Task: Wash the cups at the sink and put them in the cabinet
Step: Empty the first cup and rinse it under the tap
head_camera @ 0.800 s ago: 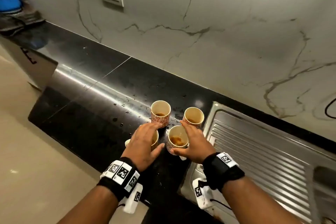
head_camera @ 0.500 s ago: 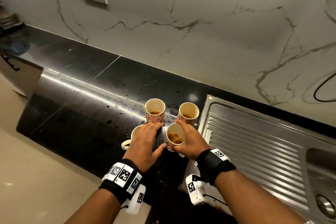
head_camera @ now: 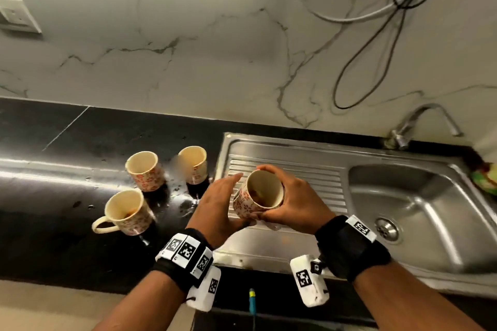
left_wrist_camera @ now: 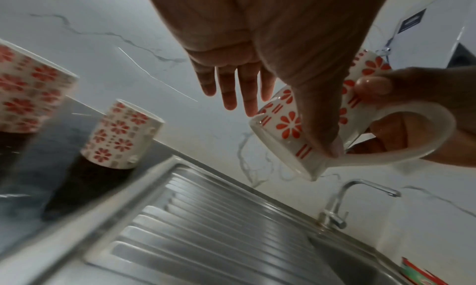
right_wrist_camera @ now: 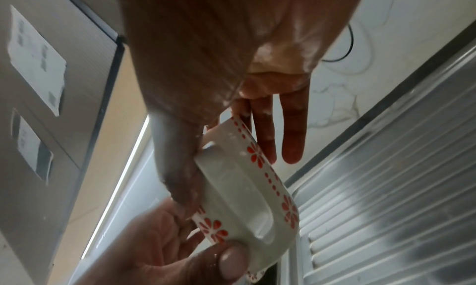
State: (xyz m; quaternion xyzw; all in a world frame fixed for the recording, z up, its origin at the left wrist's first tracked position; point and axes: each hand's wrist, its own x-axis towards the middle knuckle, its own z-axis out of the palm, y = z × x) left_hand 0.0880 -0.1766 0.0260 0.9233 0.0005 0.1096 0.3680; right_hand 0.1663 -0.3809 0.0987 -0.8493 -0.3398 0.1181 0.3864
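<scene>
A cream cup with red flowers [head_camera: 243, 204] hangs tilted above the sink's ribbed drainboard [head_camera: 309, 169], brown dregs inside. My right hand [head_camera: 269, 192] grips it, fingers over the rim and thumb on the wall. My left hand [head_camera: 228, 199] lies along the cup's left side with straight fingers; in the left wrist view its thumb touches the wall by the foot of the handle [left_wrist_camera: 412, 138]. On the black counter [head_camera: 53, 196] stand three more such cups: a far left cup [head_camera: 145, 169], a far right cup [head_camera: 193, 164] and a near cup with its handle pointing left [head_camera: 125, 212].
The steel basin [head_camera: 403, 196] with its drain lies to the right, and a tap [head_camera: 425, 121] stands behind it. A green object [head_camera: 486, 183] sits at the basin's right rim. Cables [head_camera: 376, 35] hang down the marble wall. Water spots mark the counter.
My right hand has lifted the front right cup off the counter and carried it right, over the drainboard. My left hand left the handled cup and came alongside the lifted one.
</scene>
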